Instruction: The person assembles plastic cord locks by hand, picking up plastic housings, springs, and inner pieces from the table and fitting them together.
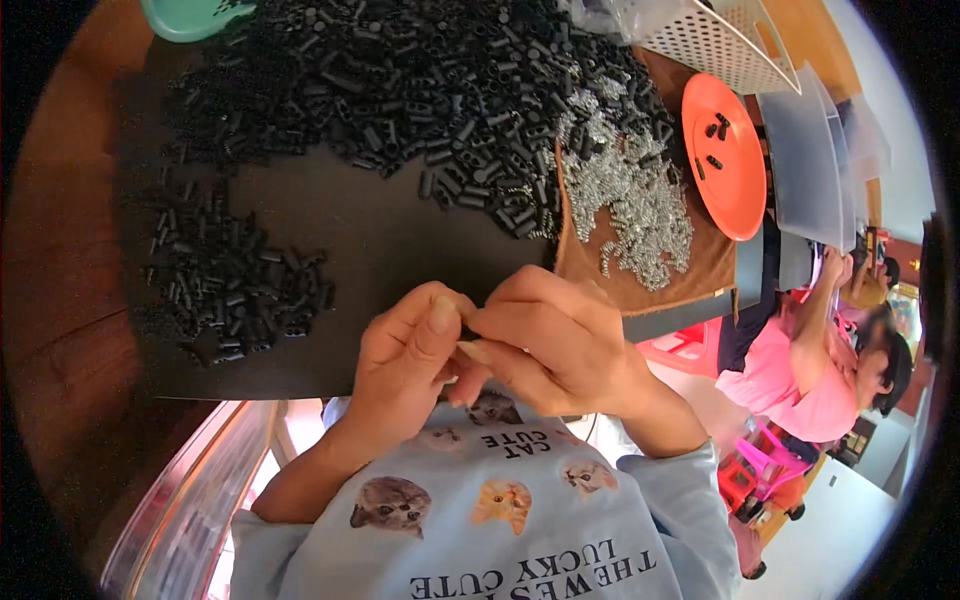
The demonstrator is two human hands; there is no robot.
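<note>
In front of my chest, just over the near edge of the dark table [370, 230], my left hand [405, 345] and my right hand [565, 340] meet fingertip to fingertip. Both are closed in a pinch around a small black part [466, 334], mostly hidden by the fingers, so its exact kind does not show. Beyond them spreads a large heap of black plastic pieces [380, 85], many tube-shaped. A smaller group of black pieces [235, 290] lies to the left. Right of the heap, small silvery metal springs [645, 220] are piled on a brown cloth [590, 268].
An orange plate [742, 195] with several black pieces stands at the right, near a white perforated basket [715, 45] and a clear plastic bin [805, 175]. A green dish [185, 22] sits far left. A person in pink [795, 375] is at the right.
</note>
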